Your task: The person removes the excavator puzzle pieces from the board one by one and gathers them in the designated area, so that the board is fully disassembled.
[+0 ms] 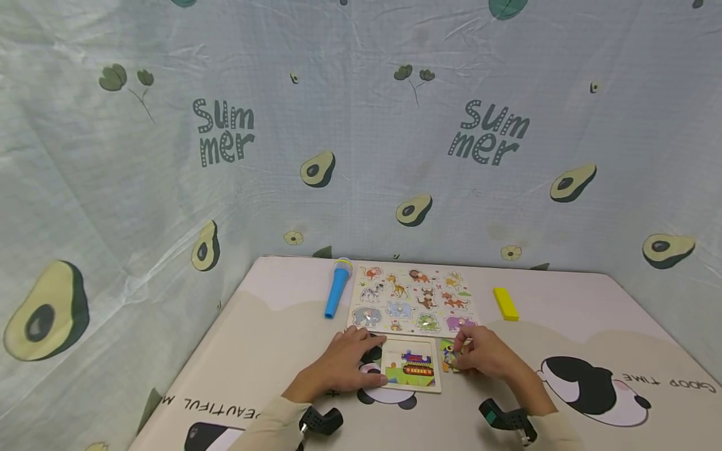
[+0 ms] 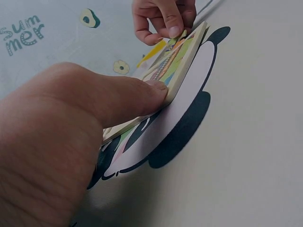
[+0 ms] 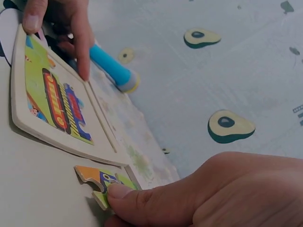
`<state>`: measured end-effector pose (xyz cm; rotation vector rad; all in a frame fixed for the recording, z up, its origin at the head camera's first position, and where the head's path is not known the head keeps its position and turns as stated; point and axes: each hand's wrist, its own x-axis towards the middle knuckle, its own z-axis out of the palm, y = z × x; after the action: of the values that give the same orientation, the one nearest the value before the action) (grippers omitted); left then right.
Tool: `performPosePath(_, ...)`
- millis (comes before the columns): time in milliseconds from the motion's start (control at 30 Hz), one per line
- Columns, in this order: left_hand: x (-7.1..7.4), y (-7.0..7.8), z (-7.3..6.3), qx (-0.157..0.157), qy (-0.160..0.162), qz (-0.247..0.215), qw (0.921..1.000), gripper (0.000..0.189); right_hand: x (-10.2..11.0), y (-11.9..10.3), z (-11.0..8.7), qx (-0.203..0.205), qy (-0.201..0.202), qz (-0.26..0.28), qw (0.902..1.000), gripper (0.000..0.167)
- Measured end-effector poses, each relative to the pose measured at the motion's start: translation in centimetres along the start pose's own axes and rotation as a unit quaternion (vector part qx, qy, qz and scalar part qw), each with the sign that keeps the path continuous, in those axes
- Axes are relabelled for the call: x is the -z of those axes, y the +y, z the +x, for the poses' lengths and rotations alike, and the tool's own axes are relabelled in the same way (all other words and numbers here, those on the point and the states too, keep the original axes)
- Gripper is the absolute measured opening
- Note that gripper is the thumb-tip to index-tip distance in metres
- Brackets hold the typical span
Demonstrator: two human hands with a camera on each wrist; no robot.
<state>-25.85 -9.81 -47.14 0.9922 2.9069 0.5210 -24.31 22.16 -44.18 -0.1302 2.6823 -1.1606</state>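
Note:
A small wooden jigsaw tray (image 1: pixel 411 391) lies on the table, part-filled with pieces showing a red and orange tracked vehicle on green. My left hand (image 1: pixel 354 361) spans the tray's left side. Its extended thumb (image 2: pixel 147 97) rests on the near rim and a straight finger touches the far rim, as the right wrist view shows. Just right of the tray, my right hand (image 1: pixel 487 352) pinches a jigsaw piece (image 3: pixel 90 174), green and orange with a blue patch. The piece is tilted beside the tray's edge; the fingers under it are partly hidden.
Behind the tray lies a large animal puzzle board (image 1: pixel 412 300). To its left is a blue toy microphone (image 1: pixel 336 291), to its right a yellow block (image 1: pixel 506 304). A printed curtain (image 1: pixel 361 125) stands behind the table (image 1: pixel 271 332), which has a panda-print cover.

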Motion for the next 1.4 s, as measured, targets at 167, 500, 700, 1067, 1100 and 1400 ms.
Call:
performPosePath(167, 0.0, 0.0, 0.0, 0.0, -0.001, -0.001, 1.0, 0.08, 0.0, -0.3, -0.2, -0.023, 0.02, -0.029, 0.9991, 0.031)
performPosePath(500, 0.0, 0.0, 0.1, -0.001, 0.001, -0.001, 1.0, 0.08, -0.2, -0.6, -0.1, -0.035, 0.037, -0.05, 0.9974, 0.033)
performPosePath(700, 0.0, 0.1, 0.1, -0.001, -0.001, -0.004, 1.0, 0.08, 0.1, -0.7, -0.3, -0.028, 0.032, -0.055, 0.9976, 0.033)
performPosePath(1067, -0.1, -0.1, 0.0, -0.003, -0.001, -0.005, 1.0, 0.081, -1.2, -2.8, 0.2, 0.069, 0.061, -0.06, 0.9939, 0.024)
performPosePath(1100, -0.1, -0.1, 0.0, -0.003, 0.0, -0.005, 1.0, 0.081, -1.5, -3.1, 0.2, 0.077, 0.061, -0.06, 0.9934, 0.022)
performPosePath(1400, 0.0, 0.0, -0.1, 0.0, 0.003, -0.006, 1.0, 0.079, -4.3, -4.4, 0.7, 0.105, 0.036, -0.051, 0.9926, 0.021)
